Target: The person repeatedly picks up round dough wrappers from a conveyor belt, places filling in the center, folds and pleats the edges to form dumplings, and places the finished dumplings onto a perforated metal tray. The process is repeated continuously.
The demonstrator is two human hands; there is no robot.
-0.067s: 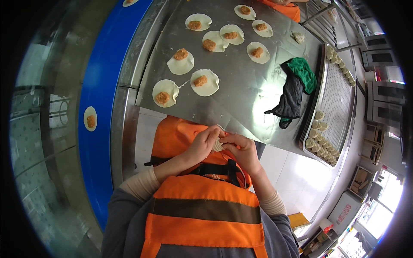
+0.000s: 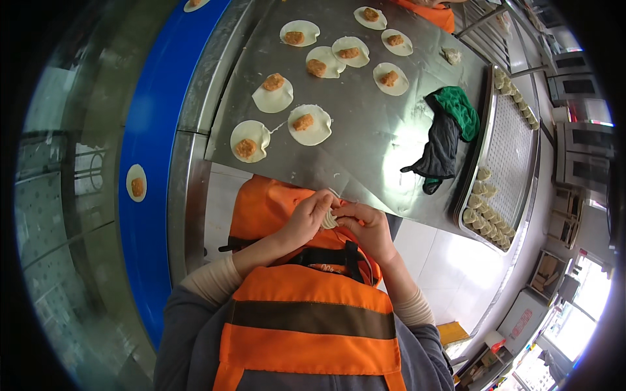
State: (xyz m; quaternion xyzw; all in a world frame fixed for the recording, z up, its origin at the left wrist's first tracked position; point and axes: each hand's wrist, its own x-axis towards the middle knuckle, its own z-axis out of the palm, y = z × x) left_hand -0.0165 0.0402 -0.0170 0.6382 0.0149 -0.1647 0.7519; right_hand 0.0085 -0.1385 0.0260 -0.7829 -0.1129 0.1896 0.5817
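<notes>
Just in front of the table's near edge, a small pleated dumpling point(image 2: 329, 219) of pale dough is held between both hands. My left hand point(image 2: 311, 216) is closed around its left side, thumb and fingers pressed against the dough. From the right, my right hand point(image 2: 366, 225) pinches the folded edge with thumb and forefinger. The fingers hide much of the dumpling, so its filling does not show. Beyond my hands, round dough wrappers topped with orange-brown filling lie on the steel table; the nearest are one wrapper point(image 2: 258, 137) at left and another point(image 2: 318, 133) beside it.
A blue conveyor belt point(image 2: 147, 260) runs along the left, carrying a filled wrapper point(image 2: 131, 171). A perforated tray point(image 2: 505, 156) with rows of finished dumplings stands at right. Near it lie a dark and green cloth point(image 2: 440, 150) and a dough scrap point(image 2: 451, 56). Someone's orange clothing point(image 2: 437, 16) shows at the far edge.
The filled wrapper on the blue belt has slid slightly toward me. Both hands keep their hold on the dumpling, with hardly any visible movement.
</notes>
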